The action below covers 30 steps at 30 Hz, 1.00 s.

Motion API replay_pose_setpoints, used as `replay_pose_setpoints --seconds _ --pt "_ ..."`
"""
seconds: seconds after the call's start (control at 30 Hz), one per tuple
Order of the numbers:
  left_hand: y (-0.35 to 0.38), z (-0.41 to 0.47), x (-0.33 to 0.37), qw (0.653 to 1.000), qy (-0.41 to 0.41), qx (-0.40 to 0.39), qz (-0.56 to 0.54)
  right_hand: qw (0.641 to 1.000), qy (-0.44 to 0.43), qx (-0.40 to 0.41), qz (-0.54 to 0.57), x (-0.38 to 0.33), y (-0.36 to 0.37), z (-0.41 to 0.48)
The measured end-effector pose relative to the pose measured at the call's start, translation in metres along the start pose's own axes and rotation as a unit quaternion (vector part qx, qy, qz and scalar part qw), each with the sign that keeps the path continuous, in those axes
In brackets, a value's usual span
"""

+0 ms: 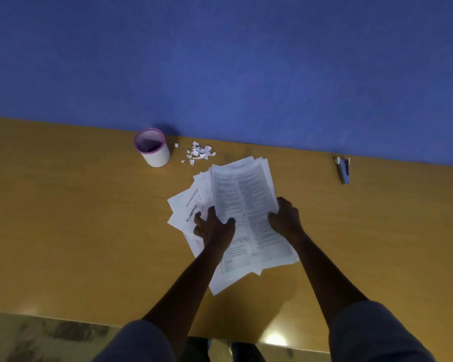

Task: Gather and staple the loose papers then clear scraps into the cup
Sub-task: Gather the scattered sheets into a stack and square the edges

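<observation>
Head view: left hand and right hand both clamping a sheaf of papers, lifting it near the middle of the table. More sheets fanning out loose beneath, carrying a pen. Likely risking a ragged, uneven stack, or dragging the pen along and rolling it toward the near edge. Scraps lying by the far edge, just beside the cup; any sweep of paper possibly scattering them. Stapler waiting well apart, toward the far right edge.
</observation>
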State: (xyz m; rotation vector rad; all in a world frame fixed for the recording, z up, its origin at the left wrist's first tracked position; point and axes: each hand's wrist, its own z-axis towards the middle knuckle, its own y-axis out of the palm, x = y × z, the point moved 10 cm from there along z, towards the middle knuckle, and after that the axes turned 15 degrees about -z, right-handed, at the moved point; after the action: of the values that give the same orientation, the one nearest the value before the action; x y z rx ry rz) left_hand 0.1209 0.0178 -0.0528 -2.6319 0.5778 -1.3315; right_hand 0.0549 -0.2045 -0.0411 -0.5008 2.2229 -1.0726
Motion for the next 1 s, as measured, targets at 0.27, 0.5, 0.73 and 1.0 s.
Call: replay_pose_setpoints --seconds 0.27,0.5,0.73,1.0 --pt "0.006 0.0 0.014 0.999 0.025 -0.007 -0.022 0.996 0.048 -0.005 -0.069 0.003 0.02 0.002" --pt "-0.001 0.013 -0.001 0.992 -0.025 0.004 -0.128 0.995 0.086 0.004 -0.059 0.015 0.025 0.009" --pt "-0.007 0.019 -0.013 0.996 -0.063 0.045 -0.05 0.994 0.092 0.004 -0.057 0.018 0.029 0.016" --pt "-0.022 0.016 -0.03 0.98 -0.114 0.158 -0.051 0.994 0.074 0.017 -0.084 0.014 0.027 0.013"
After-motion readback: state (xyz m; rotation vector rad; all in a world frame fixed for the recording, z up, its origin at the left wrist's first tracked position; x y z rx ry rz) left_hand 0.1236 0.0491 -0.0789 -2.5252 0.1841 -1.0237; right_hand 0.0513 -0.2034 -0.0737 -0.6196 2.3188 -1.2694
